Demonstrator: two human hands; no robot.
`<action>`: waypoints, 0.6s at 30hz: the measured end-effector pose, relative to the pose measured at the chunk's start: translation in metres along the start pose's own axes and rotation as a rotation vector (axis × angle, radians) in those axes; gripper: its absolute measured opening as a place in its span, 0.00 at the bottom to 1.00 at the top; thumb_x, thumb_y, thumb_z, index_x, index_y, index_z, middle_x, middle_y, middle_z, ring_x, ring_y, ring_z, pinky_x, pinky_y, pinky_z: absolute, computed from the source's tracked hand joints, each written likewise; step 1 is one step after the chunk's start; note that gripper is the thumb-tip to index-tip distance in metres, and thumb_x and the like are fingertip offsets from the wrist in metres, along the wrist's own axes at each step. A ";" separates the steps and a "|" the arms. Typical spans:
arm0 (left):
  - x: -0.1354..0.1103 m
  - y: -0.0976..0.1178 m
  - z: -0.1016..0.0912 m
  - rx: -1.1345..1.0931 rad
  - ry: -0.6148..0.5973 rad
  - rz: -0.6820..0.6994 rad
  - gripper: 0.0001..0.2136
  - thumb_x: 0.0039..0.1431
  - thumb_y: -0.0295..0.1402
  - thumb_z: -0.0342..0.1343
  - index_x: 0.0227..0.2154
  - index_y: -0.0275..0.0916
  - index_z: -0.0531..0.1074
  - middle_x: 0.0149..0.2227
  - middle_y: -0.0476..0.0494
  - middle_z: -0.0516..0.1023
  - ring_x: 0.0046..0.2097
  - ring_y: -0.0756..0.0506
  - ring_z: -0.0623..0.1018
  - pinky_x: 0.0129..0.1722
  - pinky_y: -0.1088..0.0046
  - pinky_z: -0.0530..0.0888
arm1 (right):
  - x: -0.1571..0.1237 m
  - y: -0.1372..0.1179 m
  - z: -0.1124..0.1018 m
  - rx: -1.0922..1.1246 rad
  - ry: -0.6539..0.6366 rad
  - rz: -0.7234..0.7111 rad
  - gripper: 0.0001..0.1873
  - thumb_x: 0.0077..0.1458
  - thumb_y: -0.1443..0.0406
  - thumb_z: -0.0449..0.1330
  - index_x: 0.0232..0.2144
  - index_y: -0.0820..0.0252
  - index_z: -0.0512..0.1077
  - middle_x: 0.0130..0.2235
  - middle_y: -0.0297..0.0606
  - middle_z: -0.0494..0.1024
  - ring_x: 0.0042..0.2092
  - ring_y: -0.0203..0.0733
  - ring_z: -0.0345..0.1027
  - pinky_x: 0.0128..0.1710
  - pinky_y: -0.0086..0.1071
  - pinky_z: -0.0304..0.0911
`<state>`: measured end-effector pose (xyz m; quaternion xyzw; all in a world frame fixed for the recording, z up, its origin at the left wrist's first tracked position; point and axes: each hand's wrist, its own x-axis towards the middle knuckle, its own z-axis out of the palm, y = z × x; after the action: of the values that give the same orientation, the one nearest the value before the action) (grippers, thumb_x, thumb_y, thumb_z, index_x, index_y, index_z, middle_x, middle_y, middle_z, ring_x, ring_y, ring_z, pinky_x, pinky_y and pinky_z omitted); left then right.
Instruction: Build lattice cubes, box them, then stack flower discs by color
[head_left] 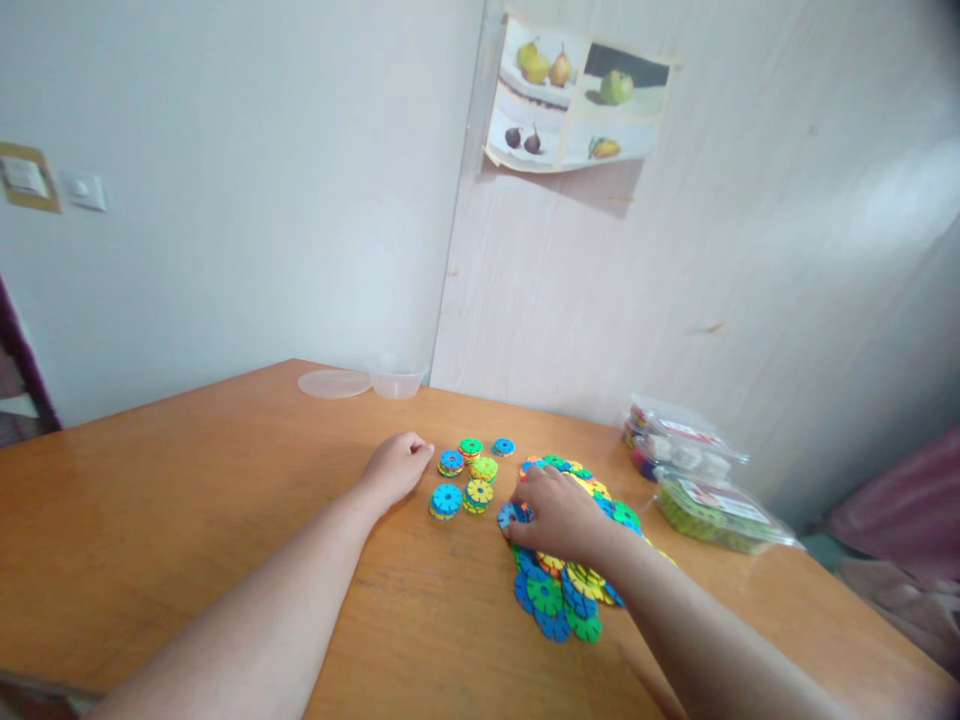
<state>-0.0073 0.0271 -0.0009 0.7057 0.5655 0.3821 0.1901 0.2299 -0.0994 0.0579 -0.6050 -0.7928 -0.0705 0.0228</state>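
Observation:
My left hand (397, 468) rests on the table as a closed fist, left of several small stacks of notched plastic discs. No object shows in it. Nearest to that fist are a stack topped by a blue and red disc (451, 460) and a stack with a light blue top (446, 498). My right hand (559, 510) lies over the left part of a loose disc pile (547, 595) in blue, green, yellow and orange. Between its thumb and fingers is a blue disc (508, 517). The hand covers part of the pile.
Clear plastic boxes (720, 510) stand on the table's right side, one with green contents. A translucent tub (397, 384) and a round lid (334, 383) lie at the back edge by the wall. A fruit poster (577, 100) hangs above.

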 end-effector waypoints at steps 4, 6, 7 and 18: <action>0.001 -0.002 0.001 -0.005 -0.001 -0.002 0.13 0.57 0.43 0.51 0.26 0.40 0.73 0.29 0.46 0.78 0.33 0.44 0.75 0.31 0.71 0.63 | 0.003 0.003 -0.002 0.147 0.001 0.030 0.12 0.52 0.57 0.60 0.31 0.58 0.78 0.36 0.40 0.79 0.38 0.44 0.69 0.33 0.32 0.55; 0.001 -0.003 0.001 -0.011 -0.001 -0.001 0.13 0.57 0.43 0.51 0.26 0.40 0.73 0.29 0.45 0.79 0.34 0.44 0.75 0.31 0.71 0.63 | 0.007 0.005 -0.001 0.314 -0.020 0.086 0.10 0.55 0.61 0.57 0.28 0.58 0.76 0.30 0.36 0.78 0.32 0.39 0.68 0.30 0.30 0.54; 0.002 -0.004 0.002 -0.014 -0.002 -0.001 0.13 0.57 0.43 0.52 0.26 0.40 0.72 0.30 0.45 0.79 0.34 0.44 0.76 0.31 0.71 0.63 | 0.009 0.006 0.001 0.409 -0.030 0.122 0.11 0.55 0.62 0.55 0.27 0.59 0.75 0.27 0.35 0.77 0.30 0.37 0.67 0.28 0.29 0.54; 0.002 -0.004 0.001 -0.007 -0.010 -0.011 0.11 0.57 0.42 0.52 0.26 0.41 0.72 0.31 0.45 0.80 0.35 0.44 0.76 0.31 0.72 0.64 | 0.039 -0.006 0.021 0.869 0.048 0.348 0.07 0.51 0.63 0.58 0.29 0.60 0.75 0.24 0.31 0.74 0.24 0.32 0.62 0.23 0.25 0.54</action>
<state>-0.0089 0.0305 -0.0038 0.7040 0.5669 0.3795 0.1974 0.2148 -0.0605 0.0409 -0.6614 -0.6350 0.2590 0.3037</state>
